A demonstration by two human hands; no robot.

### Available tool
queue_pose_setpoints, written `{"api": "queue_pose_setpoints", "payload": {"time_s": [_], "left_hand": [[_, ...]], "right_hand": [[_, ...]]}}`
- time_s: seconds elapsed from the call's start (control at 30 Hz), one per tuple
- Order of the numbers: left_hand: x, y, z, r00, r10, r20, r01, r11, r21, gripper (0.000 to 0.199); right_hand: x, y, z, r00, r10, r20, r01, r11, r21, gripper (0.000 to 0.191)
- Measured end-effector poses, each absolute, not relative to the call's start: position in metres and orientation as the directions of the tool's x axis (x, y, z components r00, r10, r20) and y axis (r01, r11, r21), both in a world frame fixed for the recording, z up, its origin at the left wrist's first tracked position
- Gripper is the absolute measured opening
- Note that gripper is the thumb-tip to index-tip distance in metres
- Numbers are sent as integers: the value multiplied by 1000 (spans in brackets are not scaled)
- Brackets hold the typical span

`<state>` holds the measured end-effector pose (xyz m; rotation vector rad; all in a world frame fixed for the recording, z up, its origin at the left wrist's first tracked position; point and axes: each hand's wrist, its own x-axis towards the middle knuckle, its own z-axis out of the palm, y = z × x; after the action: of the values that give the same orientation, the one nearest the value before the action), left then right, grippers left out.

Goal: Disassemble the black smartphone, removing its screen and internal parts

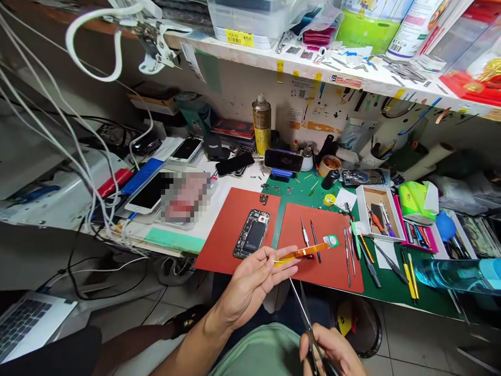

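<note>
My left hand [250,282] pinches one end of a thin orange flex cable [305,252] between thumb and index finger; the other fingers stretch out beneath it. The cable's far end carries a green tab with a round white label. Low in the view, my right hand [334,347] is closed around the handles of a pair of scissors [299,302]. Their blades are slightly parted and point up toward the left fingers, apart from the cable. Behind my left hand, an opened phone [252,233] with its inside exposed lies on a red mat [219,235].
A second red mat [329,274] bears tweezers and thin tools. To the right are pens, a white box [364,196] of tools and a blue bottle [454,274]. A spray can [261,122] stands behind. White cables [84,172] hang at left. A loaded shelf [242,55] overhangs the bench.
</note>
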<state>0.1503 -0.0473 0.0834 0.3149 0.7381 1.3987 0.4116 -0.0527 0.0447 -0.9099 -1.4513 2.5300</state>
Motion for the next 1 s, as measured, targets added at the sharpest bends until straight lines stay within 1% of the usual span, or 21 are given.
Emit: {"api": "queue_pose_setpoints", "payload": {"time_s": [0.1, 0.23, 0.37, 0.73, 0.9, 1.0], "left_hand": [[155, -51, 84, 25, 957, -291, -782, 200, 590, 13], [158, -54, 85, 46, 951, -307, -779, 226, 585, 11], [157, -55, 84, 50, 945, -324, -767, 244, 593, 13], [158, -51, 85, 56, 942, -331, -749, 259, 610, 14], [154, -50, 84, 60, 928, -367, -737, 289, 610, 16], [152, -49, 82, 33, 908, -418, -709, 316, 630, 19]], "right_hand": [[396, -45, 47, -818, 413, -399, 170, -490, -855, 87], [383, -38, 41, -814, 488, -314, 132, -371, -919, 79], [376, -34, 36, -805, 526, -273, 95, -340, -936, 78], [375, -32, 27, -790, 562, -244, 65, -320, -945, 77], [368, -28, 33, -768, 592, -244, 72, -297, -952, 75], [363, -28, 37, -735, 622, -271, 104, -291, -951, 69]]}}
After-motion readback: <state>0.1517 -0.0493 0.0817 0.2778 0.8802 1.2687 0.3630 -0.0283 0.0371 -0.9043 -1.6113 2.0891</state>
